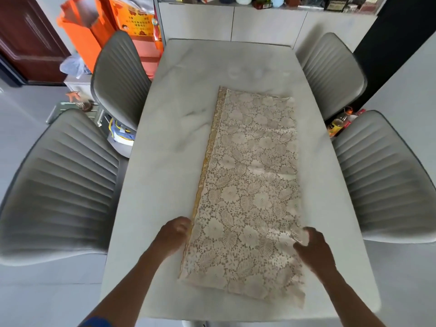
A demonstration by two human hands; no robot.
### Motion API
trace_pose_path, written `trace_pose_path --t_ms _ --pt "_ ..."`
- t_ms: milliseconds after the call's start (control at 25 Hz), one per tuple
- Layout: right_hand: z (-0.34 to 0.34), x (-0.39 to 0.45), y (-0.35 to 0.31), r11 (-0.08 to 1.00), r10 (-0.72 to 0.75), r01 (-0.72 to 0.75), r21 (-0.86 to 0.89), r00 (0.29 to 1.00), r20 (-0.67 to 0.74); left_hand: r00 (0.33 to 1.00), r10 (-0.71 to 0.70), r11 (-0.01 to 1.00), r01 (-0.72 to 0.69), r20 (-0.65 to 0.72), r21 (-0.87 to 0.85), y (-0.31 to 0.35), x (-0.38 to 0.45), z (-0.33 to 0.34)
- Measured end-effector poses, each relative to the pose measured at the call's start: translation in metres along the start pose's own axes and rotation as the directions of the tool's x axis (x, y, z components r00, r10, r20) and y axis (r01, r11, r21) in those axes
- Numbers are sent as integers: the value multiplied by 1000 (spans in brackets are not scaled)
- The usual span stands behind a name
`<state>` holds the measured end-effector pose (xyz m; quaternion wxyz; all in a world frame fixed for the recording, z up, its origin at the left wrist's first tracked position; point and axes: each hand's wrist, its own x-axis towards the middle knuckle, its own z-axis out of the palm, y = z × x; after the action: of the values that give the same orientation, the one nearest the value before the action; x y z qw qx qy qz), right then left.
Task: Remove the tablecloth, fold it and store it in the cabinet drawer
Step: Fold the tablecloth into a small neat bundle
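Lying folded into a long strip on the table [165, 161], the tablecloth [250, 185] is pinched at its near edges by the left hand [173, 234] and right hand [311, 249]; the orange bag's [132, 24] print is unreadable.

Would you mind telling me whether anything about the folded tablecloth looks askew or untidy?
Slightly. The tablecloth lies as a long strip, right of the table's centre. Its layers are misaligned: a golden edge shows along the left side, and the near right corner is ragged.
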<state>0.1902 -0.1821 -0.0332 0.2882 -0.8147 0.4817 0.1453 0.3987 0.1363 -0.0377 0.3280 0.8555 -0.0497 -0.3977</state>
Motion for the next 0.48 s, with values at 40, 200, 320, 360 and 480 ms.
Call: trace_pose_path --t_ms 40,200,320,360,480 --pt "0 11 3 997 62 -59 51 997 -51 998 -27 992 21 -50 -123 10 4 9" --pt "8 38 0 973 91 -82 214 995 -34 959 -5 995 -24 -282 -98 32 28 43" --pt "22 42 -21 988 -53 61 144 997 -56 919 -31 996 -4 -392 -89 12 34 42" --pt "27 44 -32 985 -84 91 149 995 -54 913 -58 994 14 -403 -112 1 33 35" --pt "46 48 -74 971 -187 190 143 982 -33 898 -154 986 116 -413 -116 -28 24 11"
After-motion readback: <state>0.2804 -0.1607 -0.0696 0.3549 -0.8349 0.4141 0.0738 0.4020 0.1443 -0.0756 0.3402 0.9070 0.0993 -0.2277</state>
